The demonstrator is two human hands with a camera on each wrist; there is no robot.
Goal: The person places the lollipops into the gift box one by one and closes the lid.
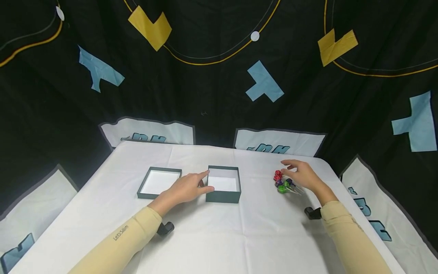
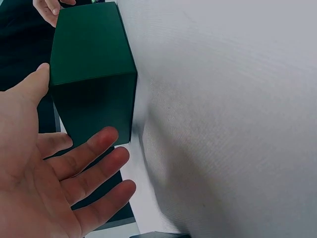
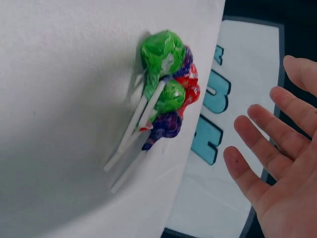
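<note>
An open dark green box [image 1: 223, 197] with a white inside stands near the middle of the table. My left hand [image 1: 184, 188] is at its left side, fingers spread, with thumb and forefinger tips right at the box wall. In the left wrist view the green box [image 2: 91, 49] rises just beyond the open palm [image 2: 59, 183]. Several lollipops [image 1: 281, 184] lie bunched on the right, in red, green and purple wrappers. Their white sticks [image 3: 130, 134] point the same way in the right wrist view. Over the bunch hovers my right hand [image 1: 302, 175], fingers loosely extended and holding nothing.
A shallow green-rimmed lid [image 1: 159, 182], white inside, lies left of the box, partly behind my left hand. White cloth [image 1: 219, 236] covers the table. A black curtain [image 1: 212, 99] hangs behind its far edge.
</note>
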